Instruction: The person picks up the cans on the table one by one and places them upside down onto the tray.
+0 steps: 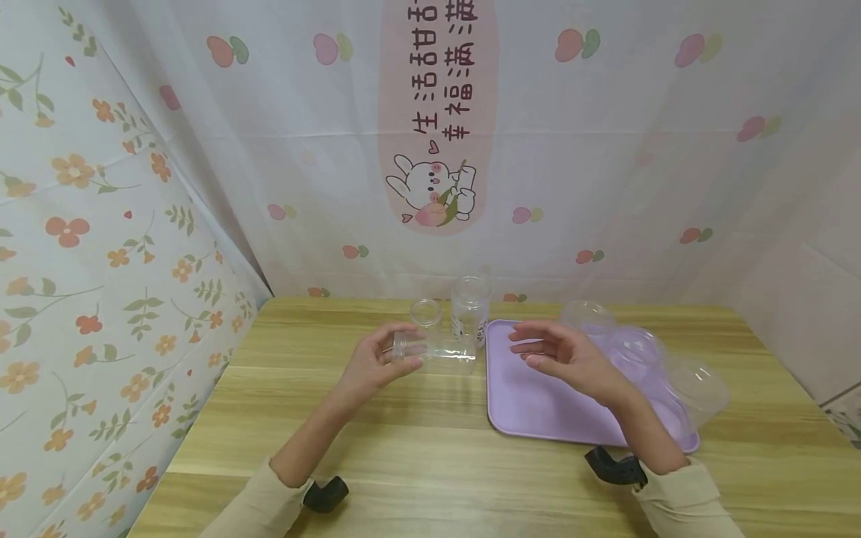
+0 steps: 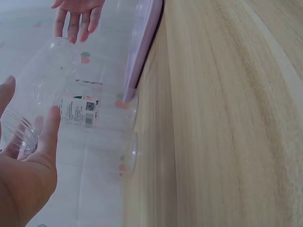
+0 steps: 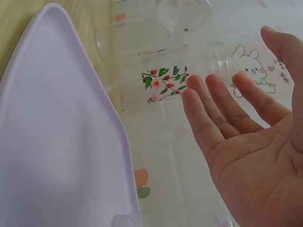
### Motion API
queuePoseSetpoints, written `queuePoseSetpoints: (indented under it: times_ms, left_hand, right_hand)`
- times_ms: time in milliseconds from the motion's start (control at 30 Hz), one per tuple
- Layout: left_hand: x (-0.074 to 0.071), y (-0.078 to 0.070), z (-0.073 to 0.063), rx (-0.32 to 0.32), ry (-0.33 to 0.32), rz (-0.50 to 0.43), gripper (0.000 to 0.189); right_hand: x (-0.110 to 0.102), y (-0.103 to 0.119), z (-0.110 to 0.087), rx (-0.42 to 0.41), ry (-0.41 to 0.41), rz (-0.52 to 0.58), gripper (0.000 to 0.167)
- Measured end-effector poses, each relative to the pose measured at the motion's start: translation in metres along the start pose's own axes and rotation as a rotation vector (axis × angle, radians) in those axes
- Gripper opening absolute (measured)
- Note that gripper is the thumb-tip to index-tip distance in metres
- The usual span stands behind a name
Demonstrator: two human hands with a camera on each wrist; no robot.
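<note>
My left hand (image 1: pixel 366 370) grips a clear plastic jar (image 1: pixel 447 347) by its threaded neck end. The jar lies sideways in the air, its base pointing right, above the table. In the left wrist view, thumb and fingers surround the neck, and the jar's body (image 2: pixel 49 66) reaches toward the other hand. My right hand (image 1: pixel 572 360) holds nothing; it hovers over the left part of a lilac tray (image 1: pixel 521 400). Its fingers look spread and relaxed in the right wrist view, palm showing. A clear jar with a floral label (image 3: pixel 165 82) stands behind the held jar.
Another clear jar (image 1: pixel 426 312) stands at the back, left of the labelled one. Several clear plastic containers sit along the tray's right side, including a large one (image 1: pixel 699 388) at its edge. A patterned curtain (image 1: pixel 605 187) hangs behind the wooden table (image 1: pixel 430 478).
</note>
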State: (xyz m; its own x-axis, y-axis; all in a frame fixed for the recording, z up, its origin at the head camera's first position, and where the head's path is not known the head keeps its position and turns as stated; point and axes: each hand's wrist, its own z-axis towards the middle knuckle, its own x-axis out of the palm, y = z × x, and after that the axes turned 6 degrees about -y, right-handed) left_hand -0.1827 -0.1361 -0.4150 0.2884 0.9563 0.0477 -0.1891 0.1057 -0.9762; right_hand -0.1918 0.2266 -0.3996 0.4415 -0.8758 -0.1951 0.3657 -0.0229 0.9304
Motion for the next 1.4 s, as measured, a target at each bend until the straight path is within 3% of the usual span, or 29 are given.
queuePoseSetpoints:
  times_ms: [533, 1400]
  left_hand:
    - [0.006, 0.002, 0.003, 0.000, 0.006, -0.041, 0.050]
    - [0.022, 0.010, 0.006, -0.008, 0.002, -0.087, 0.057]
  right_hand:
    - [0.012, -0.001, 0.008, -0.010, 0.009, 0.018, 0.044]
    - [0.031, -0.006, 0.016, 0.029, 0.021, 0.089, 0.056]
